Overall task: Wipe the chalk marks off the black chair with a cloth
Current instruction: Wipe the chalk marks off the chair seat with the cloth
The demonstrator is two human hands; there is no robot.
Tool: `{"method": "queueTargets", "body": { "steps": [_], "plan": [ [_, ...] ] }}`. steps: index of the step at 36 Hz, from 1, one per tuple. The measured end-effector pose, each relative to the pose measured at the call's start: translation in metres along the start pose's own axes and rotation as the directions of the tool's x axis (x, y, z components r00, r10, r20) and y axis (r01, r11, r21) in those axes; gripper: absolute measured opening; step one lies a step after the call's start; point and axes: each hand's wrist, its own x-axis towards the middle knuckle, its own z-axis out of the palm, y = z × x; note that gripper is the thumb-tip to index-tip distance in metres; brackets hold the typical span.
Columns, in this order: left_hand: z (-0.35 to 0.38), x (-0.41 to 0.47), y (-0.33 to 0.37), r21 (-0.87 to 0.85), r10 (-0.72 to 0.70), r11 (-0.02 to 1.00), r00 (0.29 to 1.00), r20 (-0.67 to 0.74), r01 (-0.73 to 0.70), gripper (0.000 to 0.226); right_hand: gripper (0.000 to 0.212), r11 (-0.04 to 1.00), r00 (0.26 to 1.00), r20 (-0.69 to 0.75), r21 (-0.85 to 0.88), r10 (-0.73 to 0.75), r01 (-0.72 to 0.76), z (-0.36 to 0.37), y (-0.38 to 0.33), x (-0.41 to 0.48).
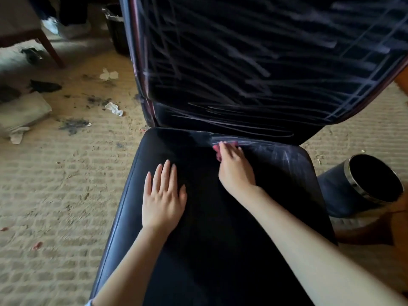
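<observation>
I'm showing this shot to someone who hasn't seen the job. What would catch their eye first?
Most likely the chair back, filling the top of the view and covered in pale chalk streaks. Next, the right hand pressing a pink cloth against the rear of the seat, where smudges remain to its right, while the left hand lies flat on the clean part. A black bin lies tipped on the carpet at right.
</observation>
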Motion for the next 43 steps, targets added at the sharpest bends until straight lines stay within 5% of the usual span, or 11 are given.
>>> {"method": "queueTargets", "body": {
  "steps": [3, 7, 10, 14, 23, 28, 30, 32, 35, 38, 43],
  "plan": [
    [0.001, 0.002, 0.000, 0.002, -0.026, 1.000, 0.999, 0.028, 0.026, 0.061, 0.044, 0.989, 0.990, -0.047, 0.056, -0.131, 0.134, 0.017, -0.051, 0.022],
    [0.008, -0.004, 0.000, 0.022, -0.044, 0.999, 0.996, 0.083, 0.042, 0.061, 0.049, 0.963, 0.947, 0.196, -0.046, -0.253, 0.267, 0.040, -0.097, 0.043],
    [0.010, -0.007, 0.000, 0.017, -0.080, 0.997, 0.993, 0.085, 0.079, 0.062, 0.050, 0.949, 0.905, 0.341, -0.089, -0.255, 0.301, 0.049, -0.096, 0.044],
    [0.004, -0.012, 0.005, 0.006, -0.128, 0.992, 0.990, 0.066, 0.128, 0.063, 0.056, 0.940, 0.903, 0.320, -0.084, -0.288, 0.330, 0.043, -0.074, 0.036],
    [0.000, -0.018, 0.011, -0.004, -0.178, 0.984, 0.981, 0.079, 0.179, 0.063, 0.058, 0.982, 0.985, 0.155, -0.184, 0.079, -0.049, -0.006, 0.043, -0.003],
    [0.001, -0.020, 0.010, -0.008, -0.184, 0.983, 0.981, 0.068, 0.185, 0.062, 0.038, 0.978, 0.974, 0.100, -0.067, 0.205, -0.199, 0.000, 0.027, 0.009],
    [0.001, -0.021, 0.011, -0.006, -0.189, 0.982, 0.980, 0.062, 0.190, 0.062, 0.040, 0.987, 0.987, 0.067, 0.056, 0.145, -0.148, 0.002, -0.003, 0.020],
    [0.002, -0.023, 0.012, -0.014, -0.189, 0.982, 0.980, 0.068, 0.190, 0.062, 0.042, 0.990, 0.997, 0.036, 0.124, -0.069, 0.064, 0.008, -0.041, 0.029],
    [0.002, -0.019, 0.009, -0.023, -0.192, 0.981, 0.980, 0.059, 0.194, 0.062, 0.047, 0.949, 0.943, 0.105, 0.061, -0.315, 0.310, 0.029, -0.090, 0.047],
    [0.003, -0.018, 0.008, -0.033, -0.201, 0.979, 0.978, 0.054, 0.203, 0.062, 0.061, 0.949, 0.900, 0.338, -0.058, -0.274, 0.311, 0.043, -0.100, 0.059],
    [0.003, -0.017, 0.006, -0.034, -0.187, 0.981, 0.980, 0.068, 0.190, 0.062, 0.058, 0.952, 0.903, 0.344, -0.073, -0.257, 0.298, 0.038, -0.077, 0.053]
  ]
}}
